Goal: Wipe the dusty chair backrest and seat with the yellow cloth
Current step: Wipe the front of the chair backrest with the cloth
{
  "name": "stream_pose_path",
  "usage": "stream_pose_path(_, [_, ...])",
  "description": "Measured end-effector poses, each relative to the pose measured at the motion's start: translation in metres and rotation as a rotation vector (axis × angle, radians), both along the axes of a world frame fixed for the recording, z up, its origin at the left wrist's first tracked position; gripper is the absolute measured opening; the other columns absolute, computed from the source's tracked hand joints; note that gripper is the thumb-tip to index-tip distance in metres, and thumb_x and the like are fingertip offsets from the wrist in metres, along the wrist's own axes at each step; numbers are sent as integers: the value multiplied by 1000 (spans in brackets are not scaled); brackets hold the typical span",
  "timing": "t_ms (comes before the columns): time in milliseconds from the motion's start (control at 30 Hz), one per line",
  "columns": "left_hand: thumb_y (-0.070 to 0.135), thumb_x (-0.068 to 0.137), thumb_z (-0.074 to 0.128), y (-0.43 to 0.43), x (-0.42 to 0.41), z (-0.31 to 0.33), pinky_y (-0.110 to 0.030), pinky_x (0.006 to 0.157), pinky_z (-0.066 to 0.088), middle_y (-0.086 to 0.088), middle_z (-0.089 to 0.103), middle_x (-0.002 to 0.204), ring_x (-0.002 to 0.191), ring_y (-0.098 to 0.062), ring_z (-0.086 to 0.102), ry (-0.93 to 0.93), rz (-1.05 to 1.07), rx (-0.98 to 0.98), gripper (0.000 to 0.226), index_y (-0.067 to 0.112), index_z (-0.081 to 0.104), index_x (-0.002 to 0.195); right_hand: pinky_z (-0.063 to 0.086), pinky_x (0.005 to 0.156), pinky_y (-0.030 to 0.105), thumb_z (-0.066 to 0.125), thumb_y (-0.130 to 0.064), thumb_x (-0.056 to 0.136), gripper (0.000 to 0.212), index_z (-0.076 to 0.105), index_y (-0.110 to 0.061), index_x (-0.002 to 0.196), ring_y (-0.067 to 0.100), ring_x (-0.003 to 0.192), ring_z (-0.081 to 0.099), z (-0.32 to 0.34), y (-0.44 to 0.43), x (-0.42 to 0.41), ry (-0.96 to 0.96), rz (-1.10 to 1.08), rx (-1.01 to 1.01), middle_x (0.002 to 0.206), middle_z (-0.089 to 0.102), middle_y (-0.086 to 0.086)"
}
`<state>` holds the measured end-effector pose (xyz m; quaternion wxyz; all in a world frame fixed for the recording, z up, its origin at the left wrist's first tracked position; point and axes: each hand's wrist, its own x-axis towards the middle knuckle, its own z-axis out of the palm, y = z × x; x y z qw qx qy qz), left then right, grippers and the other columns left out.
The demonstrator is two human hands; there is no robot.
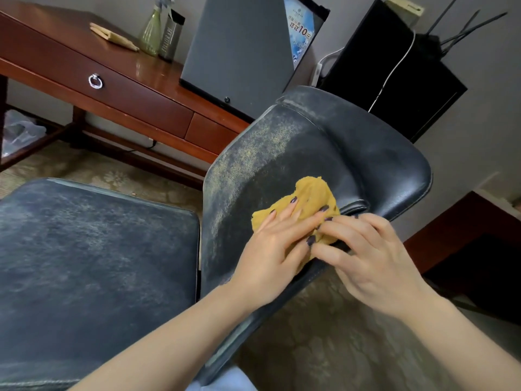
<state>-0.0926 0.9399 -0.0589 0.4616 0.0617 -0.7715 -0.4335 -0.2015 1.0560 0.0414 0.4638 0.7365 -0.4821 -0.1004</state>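
Observation:
The dark leather chair has a dusty backrest (282, 153) in the middle of the view and a dusty seat (93, 249) at the left. A crumpled yellow cloth (311, 196) lies on the lower right part of the backrest. My left hand (279, 246) presses flat on the cloth with straight fingers. My right hand (366, 255) sits beside it at the backrest's edge, its fingers curled onto the cloth's right side. The backrest near the cloth looks darker and cleaner; pale dust covers its left and upper parts.
A red-brown wooden desk (121, 88) stands behind the chair with a spray bottle (153, 29), a metal flask (170, 38), a folded cloth (114, 36) and a grey box (242, 52). A black cabinet (394, 80) with cables is at the back right. Patterned carpet (338, 334) lies below.

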Motion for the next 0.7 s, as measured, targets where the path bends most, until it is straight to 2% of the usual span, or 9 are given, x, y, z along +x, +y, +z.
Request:
stream_pose_path(67, [23,96,47,-4,1,-12,-42,116,23,19,37,144,142,-3,20,15,28,9,42,30,48,137,23,105,34,41,0,82,44,47,-22,119,19,122,44,-1,-6,3,24,-66,15,127,45,1])
stream_pose_path(167, [33,95,45,-10,8,-26,-41,115,27,19,42,143,141,-2,23,-2,35,34,36,31,55,130,22,107,38,33,-2,85,54,42,-23,133,17,133,37,-4,-10,10,62,-205,35,138,43,-1])
stream_pose_path(233, [39,94,41,-11,15,-37,-39,116,25,21,39,144,141,1,21,-32,37,53,40,41,50,133,22,107,42,37,-4,84,64,32,-21,146,16,140,31,-6,-10,15,94,-307,38,148,39,0])
stream_pose_path(300, [42,94,40,-12,21,-47,-35,117,23,23,35,146,140,3,20,-49,39,77,42,52,40,134,22,108,44,43,-5,85,68,28,-16,150,16,142,27,-7,-11,20,116,-375,25,154,33,1])
stream_pose_path(367, [44,93,39,-11,26,-55,-30,117,21,28,35,144,140,6,19,-55,36,112,44,60,31,133,22,109,45,43,-5,85,62,37,-14,146,17,141,32,-10,-14,20,136,-391,28,151,37,2])
stream_pose_path(467, [47,91,40,-12,31,-69,-27,116,21,28,37,143,139,6,21,-70,34,158,45,65,29,131,26,105,42,35,-4,88,48,56,-16,129,17,127,51,-13,-17,16,118,-355,26,134,57,1])
stream_pose_path(600, [52,89,41,-15,37,-88,-21,115,22,34,39,138,137,8,23,-106,69,190,42,66,33,128,30,100,39,33,-4,90,45,64,-18,121,16,121,57,-17,-20,13,93,-317,-19,126,63,-1])
stream_pose_path(700, [54,87,42,-13,43,-99,-14,112,22,28,43,139,136,9,25,-103,63,262,41,67,37,124,31,98,38,43,-3,86,43,65,-19,119,15,119,58,-19,-20,13,85,-284,-44,124,64,-2])
